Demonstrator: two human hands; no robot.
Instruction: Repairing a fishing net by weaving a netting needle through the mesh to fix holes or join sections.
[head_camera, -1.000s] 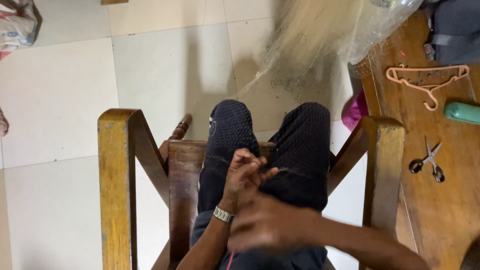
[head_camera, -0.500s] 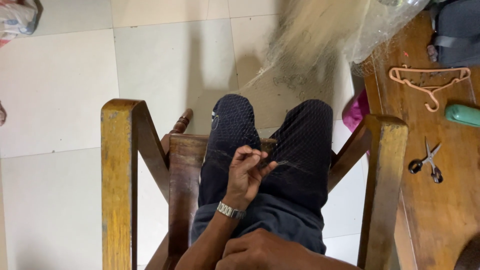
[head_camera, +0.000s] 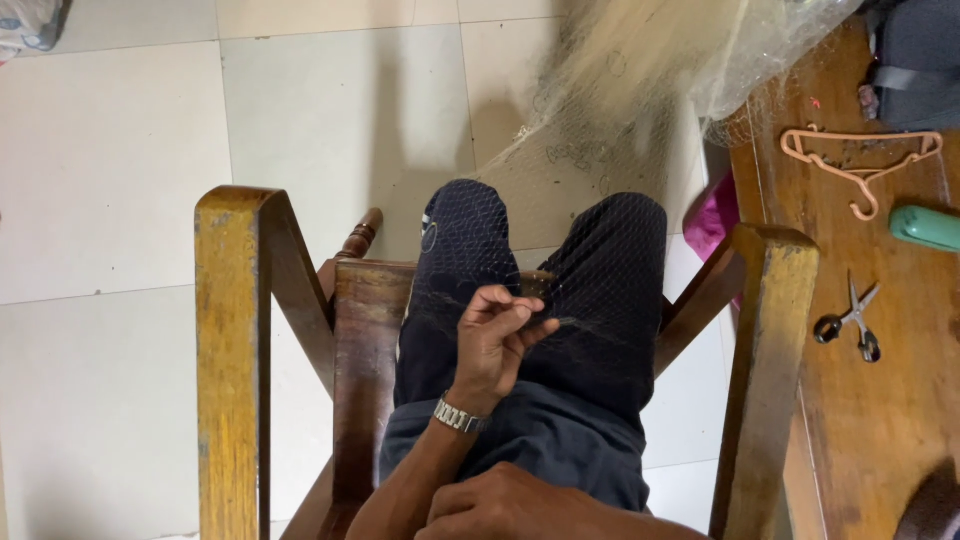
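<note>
I sit in a wooden chair (head_camera: 232, 350) with a fine, pale fishing net (head_camera: 640, 70) draped from the upper right down over my dark-trousered knees (head_camera: 600, 270). My left hand (head_camera: 497, 338), with a metal watch on the wrist, rests on my lap between the knees and pinches a fold of the net mesh with its fingertips. At the bottom edge, close to my body, my right hand (head_camera: 510, 505) is curled into a fist. I can see nothing in it, and part of it is cut off by the frame.
A wooden table (head_camera: 885, 440) stands at the right with small scissors (head_camera: 850, 325), a peach plastic hanger (head_camera: 860, 165), a green object (head_camera: 925, 228) and a dark bag (head_camera: 915, 60). Something pink (head_camera: 712, 220) lies beside the chair's right arm (head_camera: 770, 330). The floor is pale tile (head_camera: 120, 180).
My right hand has drawn back from beside the left hand toward my body, down to the bottom edge. The left hand stays pinching the net on my lap.
</note>
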